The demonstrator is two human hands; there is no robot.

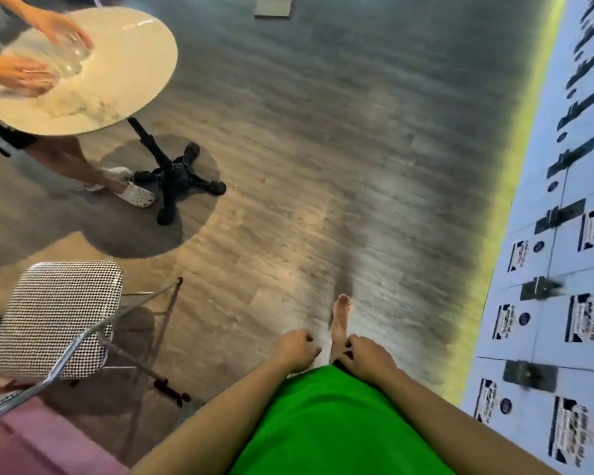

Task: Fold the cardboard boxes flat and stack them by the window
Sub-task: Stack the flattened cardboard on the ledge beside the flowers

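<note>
Head view: a person in a green garment [326, 426] is walking barefoot across a grey wood-look floor [323, 149], one bare foot [341, 323] leading. The left hand [297, 349] and right hand [367, 361] are hanging close together in front of the waist, fingers loosely curled and holding nothing.

No cardboard boxes are showing anywhere in this frame, and no window either; where they are cannot be told from here. Judging from the task alone, such boxes are likely to be light and stiff along the panels, weak at the creases, and best taken by opposite edges or flaps.

To the right, a white wall of lockers [563, 269] with dark handles and printed labels is running along a yellow-green strip. At upper left, a second person's hands [62, 29] are working a clear glass bowl [66, 60] on a round white table [134, 63] with a black base. A houndstooth-cushioned chair [55, 317] is standing at lower left.
</note>
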